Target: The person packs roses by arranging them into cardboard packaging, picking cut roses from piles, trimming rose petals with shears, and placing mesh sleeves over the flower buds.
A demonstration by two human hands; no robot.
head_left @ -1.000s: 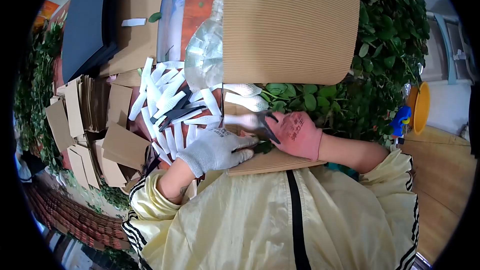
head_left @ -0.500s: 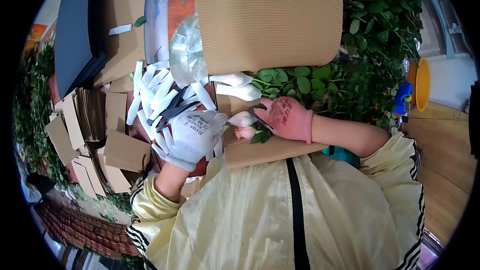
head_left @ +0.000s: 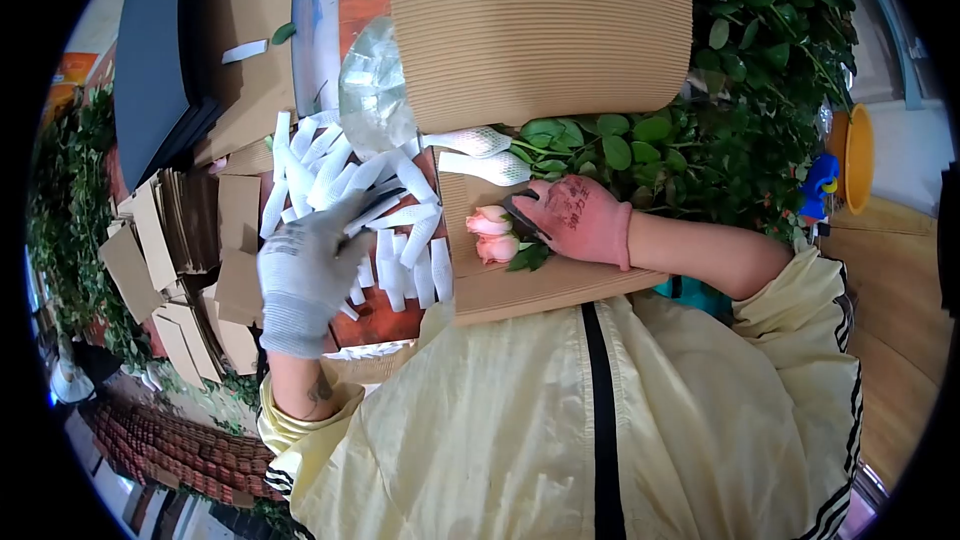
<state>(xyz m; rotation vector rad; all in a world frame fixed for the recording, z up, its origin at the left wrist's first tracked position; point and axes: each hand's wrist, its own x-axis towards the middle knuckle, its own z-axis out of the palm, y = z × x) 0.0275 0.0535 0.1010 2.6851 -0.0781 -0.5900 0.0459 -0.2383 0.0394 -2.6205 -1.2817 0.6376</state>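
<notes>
My left hand (head_left: pixel 308 270), in a pale grey glove, is over the left part of a heap of white net sleeves (head_left: pixel 325 175). Its thumb and fingers look apart near a dark tool (head_left: pixel 378 208) lying among the sleeves. My right hand (head_left: pixel 578 222), in a pink glove with dark fingertips, is closed just behind the upper pink rose (head_left: pixel 488 220), whose stem is hidden by the fingers. A second pink rose (head_left: pixel 496 248) lies directly below, on corrugated cardboard (head_left: pixel 560 285). Above are two netted blooms (head_left: pixel 475 143) with green leaves.
A large corrugated sheet (head_left: pixel 540 30) covers the top middle. Leafy stems (head_left: pixel 760 110) fill the right side. Folded cardboard pieces (head_left: pixel 185 230) and dark boards (head_left: pixel 160 50) stand at left. A yellow basin (head_left: pixel 857 160) and a blue tool (head_left: pixel 822 175) are far right.
My left hand has moved left, away from the roses to the sleeves. The upper bloom at my right hand, netted before, now shows bare pink petals. My right hand has barely moved.
</notes>
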